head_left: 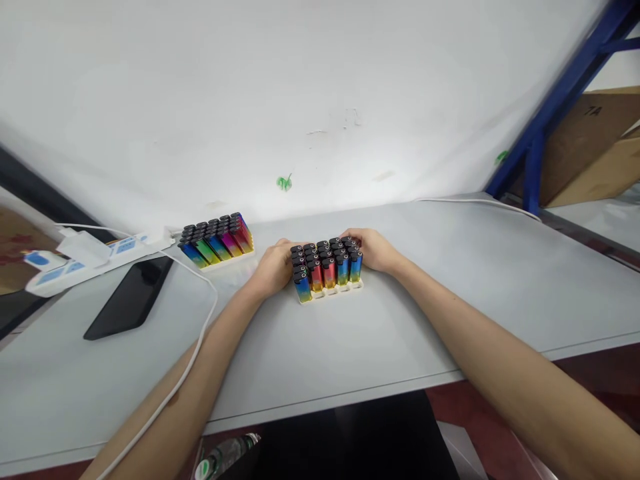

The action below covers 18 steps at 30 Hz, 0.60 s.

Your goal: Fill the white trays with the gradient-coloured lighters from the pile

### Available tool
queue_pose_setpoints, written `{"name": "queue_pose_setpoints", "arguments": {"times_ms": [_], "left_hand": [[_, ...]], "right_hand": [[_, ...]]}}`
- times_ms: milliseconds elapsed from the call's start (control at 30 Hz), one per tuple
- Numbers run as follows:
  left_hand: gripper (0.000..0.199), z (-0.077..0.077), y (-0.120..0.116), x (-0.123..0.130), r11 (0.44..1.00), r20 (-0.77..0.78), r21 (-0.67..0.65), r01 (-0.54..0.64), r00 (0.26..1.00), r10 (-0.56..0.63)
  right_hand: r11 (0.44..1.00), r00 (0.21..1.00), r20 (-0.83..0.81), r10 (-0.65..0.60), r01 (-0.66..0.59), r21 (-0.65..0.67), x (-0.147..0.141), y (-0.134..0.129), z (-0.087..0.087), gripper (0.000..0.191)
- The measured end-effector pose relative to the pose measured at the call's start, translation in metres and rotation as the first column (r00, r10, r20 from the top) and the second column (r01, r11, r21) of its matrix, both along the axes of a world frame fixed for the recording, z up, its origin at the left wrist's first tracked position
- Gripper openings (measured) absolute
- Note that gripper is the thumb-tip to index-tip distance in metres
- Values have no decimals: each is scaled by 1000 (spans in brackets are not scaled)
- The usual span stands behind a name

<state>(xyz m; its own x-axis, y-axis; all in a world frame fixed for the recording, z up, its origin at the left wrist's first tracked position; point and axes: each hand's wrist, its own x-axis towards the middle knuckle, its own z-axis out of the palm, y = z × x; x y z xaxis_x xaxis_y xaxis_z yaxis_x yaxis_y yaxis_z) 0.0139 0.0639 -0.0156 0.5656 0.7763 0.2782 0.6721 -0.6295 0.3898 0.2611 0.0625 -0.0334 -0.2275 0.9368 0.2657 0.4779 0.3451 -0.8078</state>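
Observation:
A white tray (pixel 333 293) of cigarette lighters stands on the grey table in front of me. The lighters (pixel 329 272) are upright, with black tops and shiny blue, red and gold bodies. One blue lighter (pixel 303 287) is in the front row at the left corner; bare slots show to its right. My left hand (pixel 274 268) is curled round the tray's left side, and my right hand (pixel 375 249) holds the right back corner. Some fingertips of both hands are hidden behind the lighters.
A second tray of lighters (pixel 220 241) stands back left. Left of it lie a black phone (pixel 129 297) and a white power strip (pixel 123 248) with plugs. A white cable (pixel 206 320) crosses my left forearm. A blue metal frame (pixel 534 167) rises at right.

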Motion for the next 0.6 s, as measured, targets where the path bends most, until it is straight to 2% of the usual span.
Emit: {"name": "queue_pose_setpoints", "arguments": {"times_ms": [133,233,367,500,600], "left_hand": [[34,-3,4,-3,997,-35,68,-23,999,25],[27,-5,5,-4,996,-88,75,-44,995,50],[21,-6,5,-5,997,-131,80,-19,991,30],[20,-6,4,-6,996,-160,85,39,987,-25],[20,-6,4,-7,995,-155,96,38,988,-23]], "right_hand": [[987,972,-171,-162,159,-32,4,5,-4,14],[957,867,-407,-289,250,-148,7,6,-4,22],[945,731,-601,-324,229,-232,6,1,4,31],[928,669,-646,-368,229,-292,6,-6,12,39],[922,651,-660,-375,187,-339,8,-8,16,37]]}}
